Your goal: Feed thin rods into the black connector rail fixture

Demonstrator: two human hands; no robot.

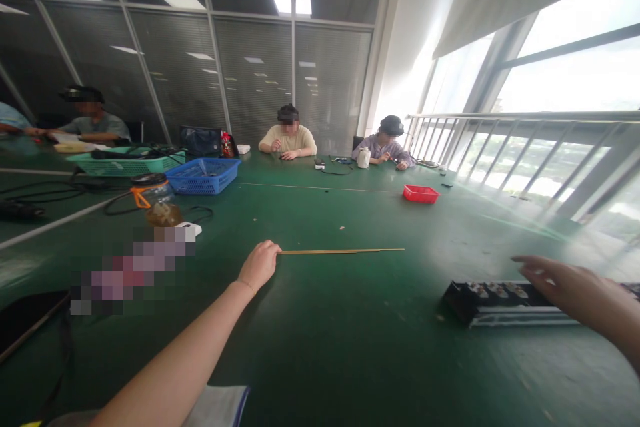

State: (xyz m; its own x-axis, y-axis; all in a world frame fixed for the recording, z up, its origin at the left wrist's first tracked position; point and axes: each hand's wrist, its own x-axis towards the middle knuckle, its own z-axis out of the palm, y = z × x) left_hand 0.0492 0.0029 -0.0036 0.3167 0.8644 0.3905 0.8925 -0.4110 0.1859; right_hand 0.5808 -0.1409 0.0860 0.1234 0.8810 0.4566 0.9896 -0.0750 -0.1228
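Observation:
My left hand point(260, 263) is closed around one end of some thin wooden sticks point(325, 252), which point to the right just over the green table point(350, 347). They lie close together, with one reaching farther than the rest; I cannot tell how many there are. On the right, my right hand point(560, 283) hovers above a long black tray point(520, 317) with its fingers stretched out and nothing visible in them. Several small pale, shiny pieces point(497, 290) sit in the tray; their kind is unclear. Part of the tray is hidden behind my right hand and forearm.
A jar with an orange strap point(163, 207) stands left, near a blue basket point(205, 177) and a green basket point(127, 163). A red tray point(420, 194) sits farther back. Several people sit around the table. Cables point(45, 190) lie at left.

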